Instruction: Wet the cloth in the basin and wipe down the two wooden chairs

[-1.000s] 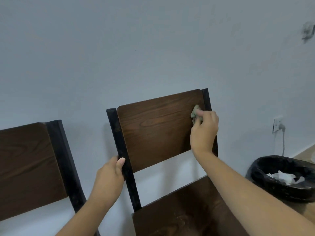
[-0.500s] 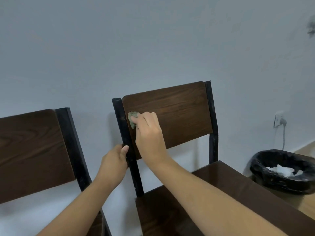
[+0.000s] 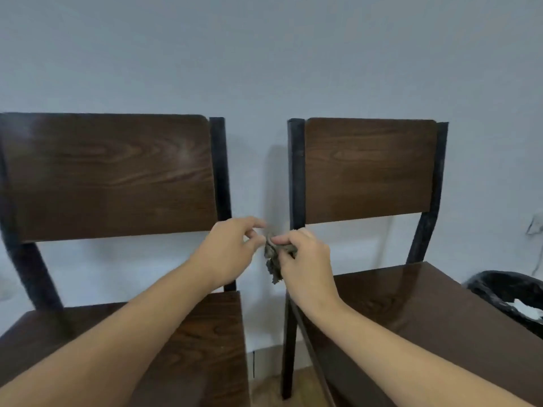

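- Between the two chair backs, in the air, hangs the cloth (image 3: 273,259), a small crumpled grey-green wad with one ragged end dangling.
- Right hand (image 3: 305,262) is curled closed around the cloth, thumb and forefinger pinching its upper edge.
- Left hand (image 3: 227,251) is partly open, its fingertips at the same upper edge; whether it has a real hold on the cloth I cannot tell.
- Step, as I judge it: refolding or turning the cloth to a fresh face, between wiping passes.
- Next move likely calls for spreading the cloth flat, then pressing it to the left chair (image 3: 111,177) or the right chair (image 3: 370,168).
- Basin is not in view; a bin (image 3: 505,292) sits at the right edge.
- No brand, label or writing can be read.
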Demonstrator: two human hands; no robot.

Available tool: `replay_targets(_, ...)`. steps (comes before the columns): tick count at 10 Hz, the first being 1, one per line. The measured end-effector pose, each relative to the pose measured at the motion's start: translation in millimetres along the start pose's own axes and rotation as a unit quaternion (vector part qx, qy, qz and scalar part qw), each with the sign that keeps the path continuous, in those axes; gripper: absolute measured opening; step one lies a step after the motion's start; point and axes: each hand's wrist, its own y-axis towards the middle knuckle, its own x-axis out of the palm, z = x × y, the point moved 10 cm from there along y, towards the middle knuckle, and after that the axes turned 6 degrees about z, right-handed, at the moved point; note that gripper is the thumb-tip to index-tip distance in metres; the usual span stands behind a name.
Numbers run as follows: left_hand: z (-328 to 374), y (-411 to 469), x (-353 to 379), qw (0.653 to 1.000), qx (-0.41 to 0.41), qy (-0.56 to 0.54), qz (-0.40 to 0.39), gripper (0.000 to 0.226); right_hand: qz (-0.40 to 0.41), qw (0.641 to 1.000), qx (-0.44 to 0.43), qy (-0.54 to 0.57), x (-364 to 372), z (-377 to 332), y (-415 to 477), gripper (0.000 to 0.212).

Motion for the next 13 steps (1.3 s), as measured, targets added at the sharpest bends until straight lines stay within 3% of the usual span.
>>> replay_targets(1,-46,-72,-50,0.999,0.012,0.045,0.023,0.028,-0.074,0.994,0.066,0.051,43,-32,-26,0.02)
replay_targets(3,-133,-236,-175,0.992,-0.049,0.101,0.061,0.023,-0.286,0.95,0.069,0.101,148,-141,-130,0.01)
replay_targets(5,-212,-405,-266,0.968,-0.156,0.089,0.174,0.028,-0.408,0.896,-0.074,0.159,194,-266,-243,0.012)
replay_targets(6,-232,-478,-273,0.956,-0.203,0.065,0.202,0.027,-0.421,0.877,-0.155,0.17,202,-323,-306,0.016)
replay_targets(7,-251,-543,-263,0.942,-0.254,0.044,0.217,0.023,-0.485,0.833,-0.186,0.191,215,-350,-386,0.026)
replay_targets(8,-284,-591,-223,0.926,-0.324,0.051,0.19,0.011,-0.578,0.789,-0.163,0.133,254,-328,-467,0.029)
replay_targets(9,-337,-626,-164,0.908,-0.395,0.104,0.092,0.011,-0.632,0.772,-0.051,0.035,313,-257,-535,0.034)
replay_targets(10,-382,-656,-118,0.883,-0.459,0.09,0.047,0.017,-0.635,0.768,0.087,-0.012,352,-197,-582,0.033)
replay_targets(11,-406,-672,-90,0.868,-0.487,0.083,0.04,0.025,-0.621,0.766,0.165,0.001,372,-168,-612,0.028)
replay_targets(12,-416,-677,-78,0.856,-0.505,0.103,0.031,0.031,-0.631,0.753,0.185,-0.003,377,-161,-632,0.027)
replay_targets(13,-418,-681,-71,0.851,-0.507,0.135,0.0,0.032,-0.619,0.771,0.15,-0.023,362,-154,-625,0.03)
